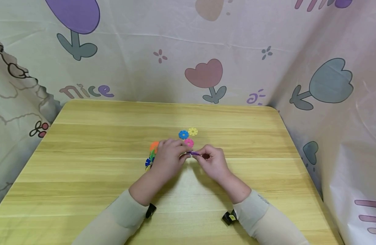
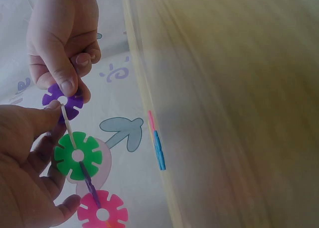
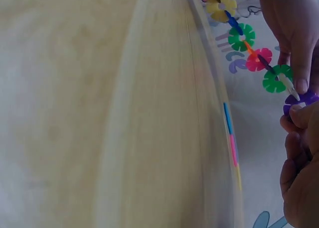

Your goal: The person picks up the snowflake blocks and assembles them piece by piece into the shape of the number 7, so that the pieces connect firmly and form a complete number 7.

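A purple snowflake disc (image 2: 75,102) is pinched between the thumb and fingers of my right hand (image 1: 214,163). A white disc (image 2: 69,126), edge-on, meets its rim. My left hand (image 1: 168,158) holds the end of the disc chain there, its thumb tip at the joint between white and purple. Behind the white disc the chain runs through a green disc (image 2: 78,156), a purple one edge-on, a pink disc (image 2: 102,213), and several more up to a yellow disc (image 3: 222,8). In the head view the left hand hides most of the chain.
Beyond the hands lie three loose discs on the wooden table (image 1: 99,170): a blue disc (image 1: 183,135), a yellow disc (image 1: 192,131) and a pink disc (image 1: 189,143). Printed cloth (image 1: 130,68) hangs behind and beside the table. Black wrist cameras sit by both sleeves.
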The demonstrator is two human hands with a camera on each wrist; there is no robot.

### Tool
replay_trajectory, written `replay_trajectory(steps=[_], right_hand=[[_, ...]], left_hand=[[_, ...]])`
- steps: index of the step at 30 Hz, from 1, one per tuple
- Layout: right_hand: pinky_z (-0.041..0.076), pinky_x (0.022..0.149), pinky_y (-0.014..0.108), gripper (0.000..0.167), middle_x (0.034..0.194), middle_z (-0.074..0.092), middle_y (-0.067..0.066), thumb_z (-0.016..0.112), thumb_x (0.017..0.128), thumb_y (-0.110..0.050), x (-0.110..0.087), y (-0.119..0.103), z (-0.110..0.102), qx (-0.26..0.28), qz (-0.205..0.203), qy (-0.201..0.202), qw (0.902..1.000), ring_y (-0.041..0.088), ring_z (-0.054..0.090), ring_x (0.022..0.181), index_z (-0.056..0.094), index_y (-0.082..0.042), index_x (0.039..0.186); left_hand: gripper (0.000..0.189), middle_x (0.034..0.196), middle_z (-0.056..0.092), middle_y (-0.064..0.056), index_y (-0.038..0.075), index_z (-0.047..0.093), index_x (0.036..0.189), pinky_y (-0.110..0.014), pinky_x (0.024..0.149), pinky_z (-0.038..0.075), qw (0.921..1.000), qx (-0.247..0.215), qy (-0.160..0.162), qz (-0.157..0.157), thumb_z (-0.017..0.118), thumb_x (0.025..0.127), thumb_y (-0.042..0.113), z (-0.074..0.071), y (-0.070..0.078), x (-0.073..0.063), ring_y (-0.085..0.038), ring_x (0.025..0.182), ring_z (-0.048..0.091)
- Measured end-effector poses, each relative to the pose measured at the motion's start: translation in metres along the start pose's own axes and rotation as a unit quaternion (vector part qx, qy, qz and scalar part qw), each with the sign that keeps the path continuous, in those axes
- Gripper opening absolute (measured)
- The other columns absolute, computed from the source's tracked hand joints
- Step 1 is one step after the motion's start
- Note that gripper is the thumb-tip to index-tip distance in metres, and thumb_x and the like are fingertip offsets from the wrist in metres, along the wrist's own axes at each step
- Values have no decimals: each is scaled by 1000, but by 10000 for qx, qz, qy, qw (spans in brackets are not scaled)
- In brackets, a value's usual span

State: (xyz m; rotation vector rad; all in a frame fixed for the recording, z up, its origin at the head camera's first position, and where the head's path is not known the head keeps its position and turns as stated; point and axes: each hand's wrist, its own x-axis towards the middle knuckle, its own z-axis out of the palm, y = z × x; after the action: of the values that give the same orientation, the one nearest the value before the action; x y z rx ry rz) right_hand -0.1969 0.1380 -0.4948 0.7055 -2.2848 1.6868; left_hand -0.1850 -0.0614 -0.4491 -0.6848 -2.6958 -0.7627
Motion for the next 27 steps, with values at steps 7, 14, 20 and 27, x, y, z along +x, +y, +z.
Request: replay_trajectory(steps=[7,14,20,27], right_hand=[[55,61,24,16,80,76,10,80,85,14,0,-1,6,-4,-24,-43,10000,15,65,68,75,-2,86],[56,63,28,17,83,76,5,79,85,11,1,-2,3,-545,80,-292,9981,16,66,70,74,-4,90],[57,66,29,20,90,74,9,69,85,15,7,5,-2,-1242,245,-483,9908,16,64,74,74,1,99],[60,69,29,14,103,74,12,75,94,2,29,10,3,-1718,851,-421,9805,20,70,81,75,2,108]], left_hand=[[5,98,75,5,19,82,94,-52,96,46,9998,-170,74,101,83,93,14,1,-3,-1,-25,101,68],[5,99,75,4,17,82,96,-44,88,48,9992,-352,-158,-95,81,94,13,-2,-3,-2,-23,100,68],[4,97,74,2,15,82,95,-43,89,53,9990,-300,-316,-109,80,95,11,-3,-4,-3,-23,97,68],[5,93,73,2,16,83,95,-42,86,55,9983,-252,-494,-202,80,96,11,-7,-6,-5,-23,91,66]])
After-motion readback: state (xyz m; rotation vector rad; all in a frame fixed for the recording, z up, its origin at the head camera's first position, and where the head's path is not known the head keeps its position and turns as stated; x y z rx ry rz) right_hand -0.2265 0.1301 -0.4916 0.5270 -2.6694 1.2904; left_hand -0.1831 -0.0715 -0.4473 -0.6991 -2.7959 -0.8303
